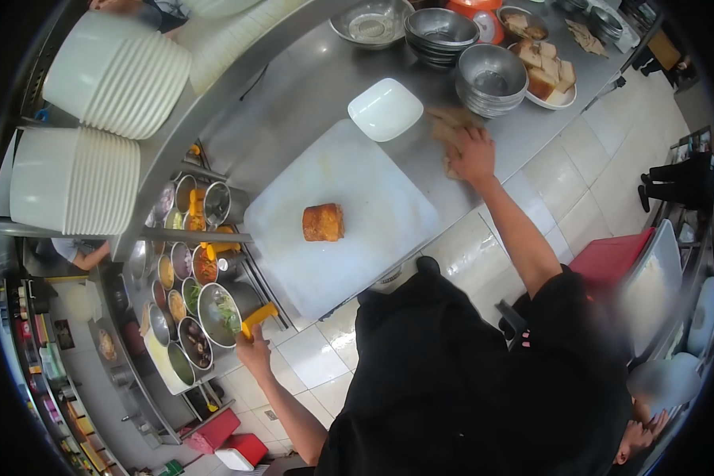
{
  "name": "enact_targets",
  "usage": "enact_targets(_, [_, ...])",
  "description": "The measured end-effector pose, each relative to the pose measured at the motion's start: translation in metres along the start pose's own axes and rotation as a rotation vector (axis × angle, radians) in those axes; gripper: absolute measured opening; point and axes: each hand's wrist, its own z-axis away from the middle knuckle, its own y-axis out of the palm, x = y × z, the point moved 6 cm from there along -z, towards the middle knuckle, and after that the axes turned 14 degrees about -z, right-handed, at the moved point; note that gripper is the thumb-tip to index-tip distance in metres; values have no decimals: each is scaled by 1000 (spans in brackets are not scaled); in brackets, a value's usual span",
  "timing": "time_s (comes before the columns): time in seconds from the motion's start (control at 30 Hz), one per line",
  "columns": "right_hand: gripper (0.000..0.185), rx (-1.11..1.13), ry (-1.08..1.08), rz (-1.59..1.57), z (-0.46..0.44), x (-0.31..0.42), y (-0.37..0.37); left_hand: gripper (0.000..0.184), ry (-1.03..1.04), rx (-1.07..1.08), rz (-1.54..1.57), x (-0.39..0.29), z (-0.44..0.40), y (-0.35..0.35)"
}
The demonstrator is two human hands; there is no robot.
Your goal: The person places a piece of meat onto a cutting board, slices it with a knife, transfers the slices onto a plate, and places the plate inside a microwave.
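My right hand (474, 155) rests on a crumpled brown cloth (451, 127) on the steel counter, fingers pressed onto it. Some blur covers the cloth. Down at the left, my left hand (254, 353) is closed at a yellow handle (258, 319) by the rim of a steel container of chopped greens (220, 313); the tool's other end is not clear. Between the hands, a browned, roll-shaped piece of food (323, 223) lies on a white cutting board (357, 178). A white square bowl (385, 109) stands at the board's far corner.
Steel bowls (492, 75) are stacked at the back right, beside a plate of bread blocks (543, 71). White bowls (75, 178) stand in tall stacks on the left shelf. Several steel containers of ingredients (194, 341) fill the left rack. Other people (690, 186) are at the edges.
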Motion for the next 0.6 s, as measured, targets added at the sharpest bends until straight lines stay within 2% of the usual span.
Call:
enact_targets(0.07, [49, 87, 295, 88, 17, -16, -20, 37, -46, -89, 55, 2, -15, 4])
enact_targets(0.2, [49, -59, 345, 70, 47, -39, -24, 42, -65, -204, -48, -13, -13, 0])
enact_targets(0.27, [42, 2, 439, -256, 47, -37, -11, 46, -78, -280, 53, -16, -10, 0])
enact_targets(0.3, [42, -3, 441, -260, 48, -31, -4, 46, -73, -284, 52, -18, -10, 0])
enact_targets(0.37, [38, -70, 68, -345, 40, 25, 2, 44, -133, -300, 63, -17, -8, -3])
enact_targets(0.4, [38, -64, 71, -357, 40, 39, 7, 44, -139, -307, 53, -17, -6, -3])
enact_targets(0.47, [36, -26, -116, -206, 41, 73, 15, 40, -134, -291, 220, -13, -7, -1])
enact_targets(0.5, [36, -24, -115, -216, 40, 74, 15, 35, -96, -338, 252, -8, -6, -6])
enact_targets(0.57, [33, 168, 15, -334, 35, 60, 24, 34, -110, -367, 298, -10, -2, -31])
enact_targets(0.6, [33, 176, -2, -336, 33, 56, 24, 34, -127, -395, 350, -12, 4, -48])
